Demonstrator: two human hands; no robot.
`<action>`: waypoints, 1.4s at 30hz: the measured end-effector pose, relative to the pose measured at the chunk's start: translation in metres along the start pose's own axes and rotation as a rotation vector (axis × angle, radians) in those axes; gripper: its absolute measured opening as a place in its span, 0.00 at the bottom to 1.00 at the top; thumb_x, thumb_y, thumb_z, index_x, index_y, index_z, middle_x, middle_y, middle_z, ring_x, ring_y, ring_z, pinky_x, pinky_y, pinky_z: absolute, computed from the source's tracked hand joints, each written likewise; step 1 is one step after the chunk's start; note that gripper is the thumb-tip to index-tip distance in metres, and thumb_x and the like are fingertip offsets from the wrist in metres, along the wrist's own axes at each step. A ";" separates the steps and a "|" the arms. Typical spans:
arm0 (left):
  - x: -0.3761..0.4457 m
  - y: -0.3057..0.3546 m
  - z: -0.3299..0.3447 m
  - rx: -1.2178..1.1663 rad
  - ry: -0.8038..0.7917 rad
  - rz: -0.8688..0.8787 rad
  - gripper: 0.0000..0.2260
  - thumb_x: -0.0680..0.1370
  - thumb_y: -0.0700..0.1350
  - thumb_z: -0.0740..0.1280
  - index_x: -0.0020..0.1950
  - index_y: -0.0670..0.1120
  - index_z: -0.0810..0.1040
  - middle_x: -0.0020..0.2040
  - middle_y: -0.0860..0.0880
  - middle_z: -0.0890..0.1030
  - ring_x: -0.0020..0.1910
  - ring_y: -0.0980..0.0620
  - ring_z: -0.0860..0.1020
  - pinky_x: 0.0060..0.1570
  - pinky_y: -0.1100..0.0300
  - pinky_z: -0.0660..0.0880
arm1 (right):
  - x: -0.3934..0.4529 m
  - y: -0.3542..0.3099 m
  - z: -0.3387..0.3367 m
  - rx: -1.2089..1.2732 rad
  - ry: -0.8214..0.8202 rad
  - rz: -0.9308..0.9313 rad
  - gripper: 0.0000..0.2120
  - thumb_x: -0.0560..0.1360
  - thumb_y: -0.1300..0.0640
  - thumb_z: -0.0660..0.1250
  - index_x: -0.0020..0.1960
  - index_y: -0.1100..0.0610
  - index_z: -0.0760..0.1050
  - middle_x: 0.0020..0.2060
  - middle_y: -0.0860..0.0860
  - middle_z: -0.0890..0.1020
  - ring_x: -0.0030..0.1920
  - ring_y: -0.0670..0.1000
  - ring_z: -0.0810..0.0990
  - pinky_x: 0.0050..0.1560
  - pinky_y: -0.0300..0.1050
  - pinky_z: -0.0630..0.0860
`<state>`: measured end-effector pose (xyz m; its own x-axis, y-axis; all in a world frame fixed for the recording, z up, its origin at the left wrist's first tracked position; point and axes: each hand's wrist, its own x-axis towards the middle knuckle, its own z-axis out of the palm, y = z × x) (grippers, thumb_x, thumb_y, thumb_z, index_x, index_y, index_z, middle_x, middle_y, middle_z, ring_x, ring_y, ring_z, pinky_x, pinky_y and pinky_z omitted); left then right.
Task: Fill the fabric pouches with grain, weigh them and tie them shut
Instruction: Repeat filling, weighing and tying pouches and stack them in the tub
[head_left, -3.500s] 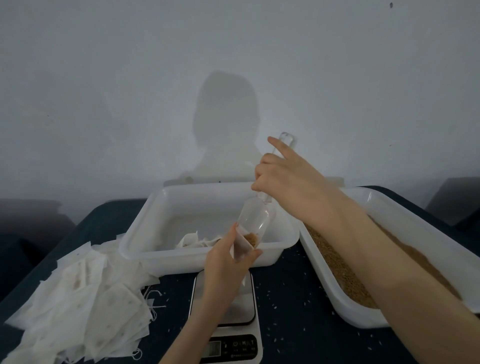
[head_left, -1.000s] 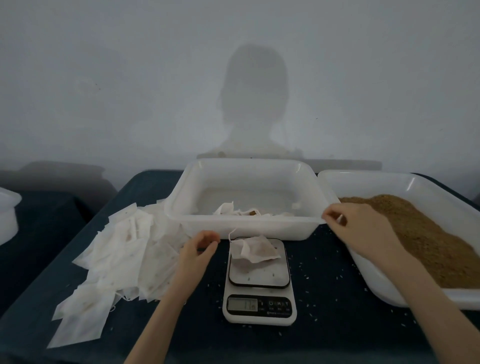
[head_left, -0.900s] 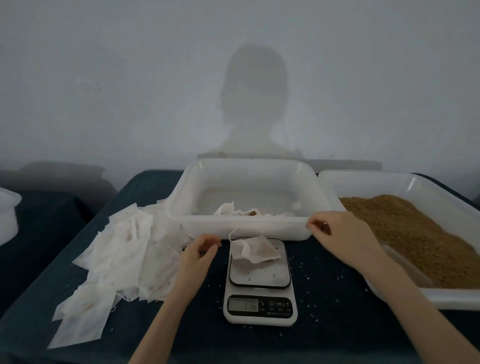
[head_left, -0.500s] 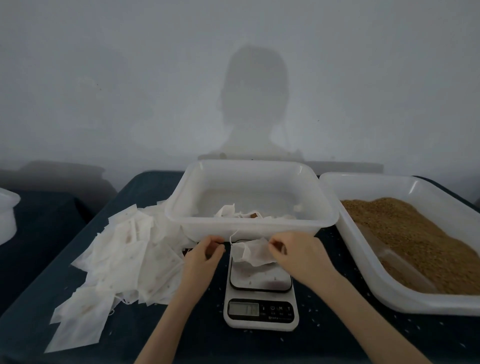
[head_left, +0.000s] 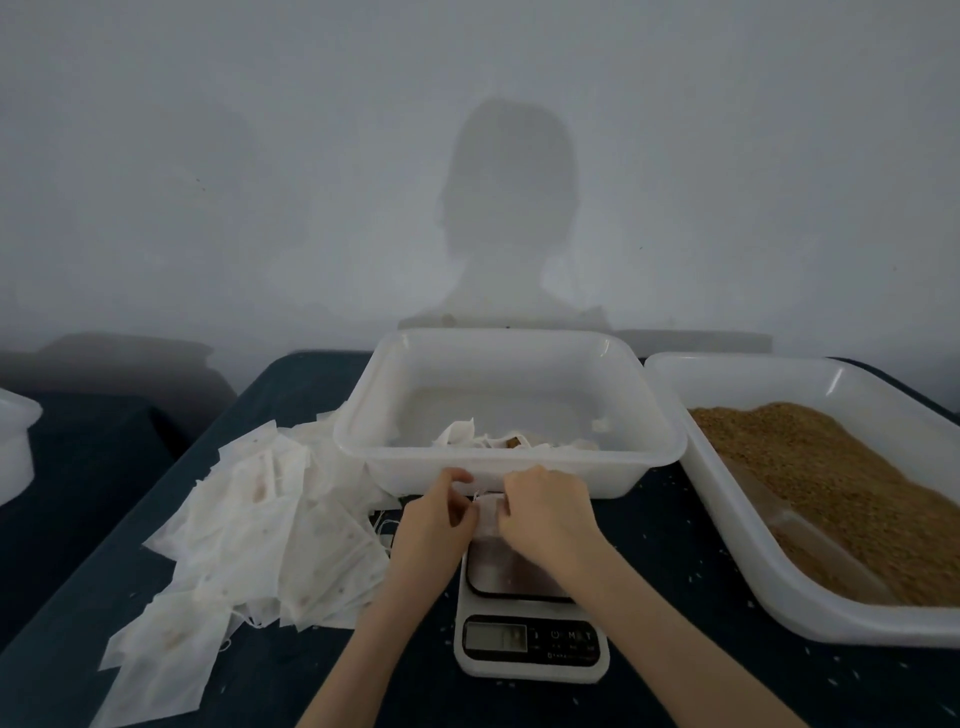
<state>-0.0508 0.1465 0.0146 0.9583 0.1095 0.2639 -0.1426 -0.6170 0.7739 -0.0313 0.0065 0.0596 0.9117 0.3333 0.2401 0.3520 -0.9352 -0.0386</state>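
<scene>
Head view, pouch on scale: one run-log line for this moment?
phase: tie | left hand: pinching pouch | right hand: pinching pouch | pouch: over scale | scoop: lying in grain bin

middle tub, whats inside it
In the middle tub, a few white pouches lie near the front wall, one showing brown grain. The front rim hides whatever lies lower behind it.

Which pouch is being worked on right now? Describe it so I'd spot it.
Find the scale in front of the middle tub. Above its platform, both hands pinch one small white pouch. Unlike the flat pile to its left, it's the only one held.
</scene>
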 end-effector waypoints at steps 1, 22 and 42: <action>-0.001 0.005 -0.001 -0.001 0.038 0.032 0.12 0.76 0.40 0.67 0.57 0.50 0.72 0.34 0.53 0.79 0.35 0.63 0.76 0.36 0.73 0.70 | 0.000 0.003 -0.003 0.032 -0.010 -0.001 0.12 0.78 0.50 0.58 0.44 0.53 0.77 0.37 0.49 0.77 0.34 0.49 0.72 0.34 0.42 0.68; -0.002 0.086 0.031 -0.488 -0.181 0.158 0.10 0.68 0.47 0.69 0.47 0.50 0.75 0.36 0.54 0.79 0.33 0.57 0.76 0.33 0.63 0.75 | -0.005 0.065 -0.107 0.640 -0.015 -0.113 0.20 0.78 0.53 0.64 0.28 0.50 0.68 0.21 0.40 0.72 0.24 0.42 0.66 0.29 0.34 0.62; 0.016 0.098 0.079 -0.345 -0.324 0.080 0.17 0.71 0.40 0.72 0.52 0.58 0.73 0.43 0.69 0.79 0.42 0.68 0.78 0.36 0.75 0.71 | -0.058 0.271 -0.060 -0.116 -0.715 0.380 0.19 0.76 0.42 0.65 0.56 0.56 0.72 0.52 0.51 0.77 0.48 0.50 0.77 0.46 0.44 0.74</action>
<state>-0.0300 0.0261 0.0488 0.9609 -0.2105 0.1798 -0.2404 -0.3128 0.9189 -0.0016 -0.2737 0.0938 0.8930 -0.0496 -0.4474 0.0034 -0.9931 0.1169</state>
